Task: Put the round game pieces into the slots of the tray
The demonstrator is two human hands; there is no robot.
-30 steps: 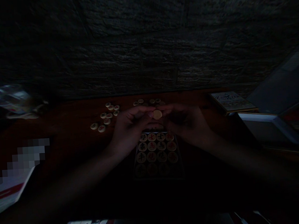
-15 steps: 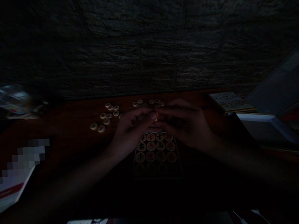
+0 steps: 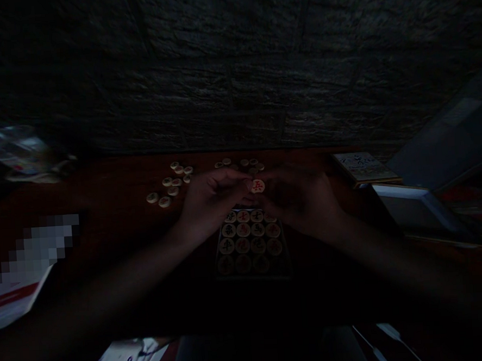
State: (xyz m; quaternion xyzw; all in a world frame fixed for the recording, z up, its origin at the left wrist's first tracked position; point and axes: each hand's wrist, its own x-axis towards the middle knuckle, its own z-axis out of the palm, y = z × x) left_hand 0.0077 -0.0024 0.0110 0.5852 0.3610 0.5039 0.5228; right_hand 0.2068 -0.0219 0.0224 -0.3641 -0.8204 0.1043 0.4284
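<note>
The scene is very dim. My left hand (image 3: pixel 209 201) and my right hand (image 3: pixel 301 201) meet above a dark box (image 3: pixel 285 265) filled with rows of round game pieces. Between the fingertips of both hands sits one pale round piece (image 3: pixel 258 186), its face with a red character turned up. Both hands pinch it, fingers curled. Loose pale pieces (image 3: pixel 170 187) lie on the red-brown table to the left, and a second small group of pieces (image 3: pixel 240 163) lies just beyond my hands.
A dark stone-textured wall stands behind the table. A folded board or lid (image 3: pixel 362 167) and a white-edged flat case (image 3: pixel 418 210) lie at the right. A white and red booklet (image 3: pixel 11 301) lies at the left, clutter (image 3: pixel 23 158) at far left.
The piece between my fingers was turned over: one second ago its plain side showed, then it was hidden, and now the red character faces up. The view shifted slightly.
</note>
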